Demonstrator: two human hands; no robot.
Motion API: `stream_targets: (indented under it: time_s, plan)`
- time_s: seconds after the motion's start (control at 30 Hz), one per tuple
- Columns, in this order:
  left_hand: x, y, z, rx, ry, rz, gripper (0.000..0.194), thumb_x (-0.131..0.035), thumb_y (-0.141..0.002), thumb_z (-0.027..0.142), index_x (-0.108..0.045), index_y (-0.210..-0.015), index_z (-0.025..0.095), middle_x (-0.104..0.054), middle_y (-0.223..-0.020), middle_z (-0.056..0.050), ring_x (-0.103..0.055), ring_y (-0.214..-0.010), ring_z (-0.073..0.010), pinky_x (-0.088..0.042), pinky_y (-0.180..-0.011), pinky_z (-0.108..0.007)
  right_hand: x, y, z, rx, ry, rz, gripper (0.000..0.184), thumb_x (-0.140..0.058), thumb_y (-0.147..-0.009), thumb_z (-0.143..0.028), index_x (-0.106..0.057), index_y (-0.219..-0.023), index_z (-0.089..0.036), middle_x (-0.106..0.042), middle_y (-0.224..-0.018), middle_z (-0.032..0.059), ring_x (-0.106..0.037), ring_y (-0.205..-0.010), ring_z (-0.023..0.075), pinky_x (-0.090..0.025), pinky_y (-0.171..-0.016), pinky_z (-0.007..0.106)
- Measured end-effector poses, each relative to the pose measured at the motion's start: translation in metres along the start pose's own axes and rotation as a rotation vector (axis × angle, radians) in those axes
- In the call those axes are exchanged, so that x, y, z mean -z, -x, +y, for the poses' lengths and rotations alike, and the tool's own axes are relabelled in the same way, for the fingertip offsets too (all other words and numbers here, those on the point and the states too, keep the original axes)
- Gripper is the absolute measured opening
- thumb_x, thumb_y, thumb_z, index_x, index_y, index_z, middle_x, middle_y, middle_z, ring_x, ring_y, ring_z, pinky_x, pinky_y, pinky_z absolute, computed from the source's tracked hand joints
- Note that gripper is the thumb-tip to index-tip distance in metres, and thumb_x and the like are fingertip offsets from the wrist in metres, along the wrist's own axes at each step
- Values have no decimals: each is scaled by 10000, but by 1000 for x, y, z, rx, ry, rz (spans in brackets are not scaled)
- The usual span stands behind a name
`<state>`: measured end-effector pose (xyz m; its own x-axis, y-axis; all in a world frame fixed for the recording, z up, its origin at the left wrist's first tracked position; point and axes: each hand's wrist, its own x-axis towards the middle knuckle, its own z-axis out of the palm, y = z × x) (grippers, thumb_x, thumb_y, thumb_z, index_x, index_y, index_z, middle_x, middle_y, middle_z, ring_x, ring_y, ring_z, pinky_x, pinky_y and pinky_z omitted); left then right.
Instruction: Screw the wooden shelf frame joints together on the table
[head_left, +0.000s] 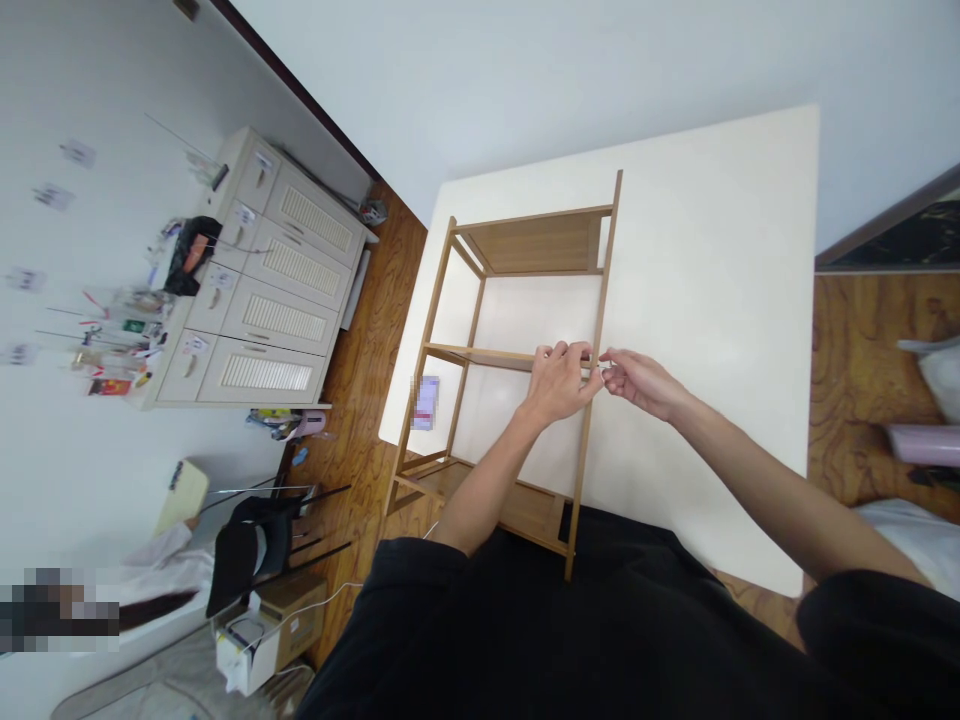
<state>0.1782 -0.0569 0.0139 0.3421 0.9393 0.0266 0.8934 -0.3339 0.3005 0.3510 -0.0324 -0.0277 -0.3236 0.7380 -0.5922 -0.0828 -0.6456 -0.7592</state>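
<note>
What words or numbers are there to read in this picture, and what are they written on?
None can be read clearly.
Labels on the cabinet drawers: marks show, too small and blurred to read.
Papers on the wall: too blurred.
Lit screen by the wooden rack: too blurred.
Wooden rack: no writing that I can see.

The shelf frame rests on the table, a phone by its left side. Left of the table stand a cabinet (clutter along its top) and a chair.
</note>
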Motion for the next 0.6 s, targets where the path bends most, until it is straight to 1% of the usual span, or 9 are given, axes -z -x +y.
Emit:
stream_targets:
  time_s: [0.07,0.17,0.23,0.3,0.33,0.4,0.47,0.53,0.6]
  plan:
    - [0,0,0,-3,9,6,271,-500,-985,359,-496,-1194,187,-698,-1156,-68,-618,-1093,-212,-374,-964,-407,1,9,8,251,358,94,357,-451,-1011,-534,-589,-1024,-204,-689,-798,65,-656,-646,172,-559,-639,311]
    - [0,0,0,1,6,5,276,-499,-987,371,-499,-1201,198,-696,-1165,-75,-615,-1098,-216,-372,-985,-408,7,18,17,607,907,177,466,-402,-1011,-565,-625,-1175,-191,-705,-1054,151,-687,-900,268,-555,-828,430]
    - [-1,0,0,3,-2,1,272,-493,-989,374,-505,-1197,201,-694,-1173,-83,-613,-1100,-220,-371,-991,-408,12,17,20,740,1111,212,480,-370,-1023,-527,-646,-1202,-178,-686,-1121,183,-662,-1003,305,-542,-867,458]
    - [-2,-1,-1,4,-4,4,271,-493,-987,371,-506,-1195,197,-695,-1173,-82,-614,-1099,-219,-370,-988,-407,17,13,19,800,1199,229,475,-344,-1032,-498,-680,-1148,-183,-684,-1117,185,-648,-1036,308,-539,-869,448]
    - [-2,-1,-1,1,-6,5,272,-495,-987,368,-505,-1196,195,-695,-1170,-80,-615,-1097,-217,-371,-985,-405,19,10,18,818,1213,211,474,-339,-1032,-496,-696,-1093,-190,-690,-1092,178,-647,-1029,302,-537,-870,439]
    - [-3,-1,-1,-5,-8,7,274,-497,-987,365,-502,-1199,192,-696,-1168,-76,-617,-1097,-216,-372,-981,-402,21,6,12,825,1186,118,502,-325,-1031,-518,-708,-951,-203,-703,-1001,155,-654,-966,284,-531,-866,423]
    - [-3,-1,-1,-9,-5,7,268,-496,-990,370,-504,-1189,192,-696,-1173,-76,-619,-1097,-215,-371,-981,-401,20,7,6,754,1088,17,562,-304,-1026,-565,-693,-823,-212,-700,-864,120,-657,-837,254,-527,-828,406]
    - [-3,-2,-2,-9,7,11,263,-495,-992,374,-504,-1182,192,-697,-1179,-74,-621,-1094,-211,-369,-985,-402,16,12,0,581,932,-63,608,-330,-1002,-632,-677,-732,-211,-672,-726,79,-631,-694,212,-522,-747,368]
    - [-3,-2,-2,-9,15,14,260,-492,-992,368,-500,-1185,193,-697,-1184,-71,-622,-1088,-208,-367,-986,-404,11,17,-5,345,700,-131,617,-416,-951,-692,-664,-673,-200,-635,-627,52,-571,-577,165,-488,-615,309]
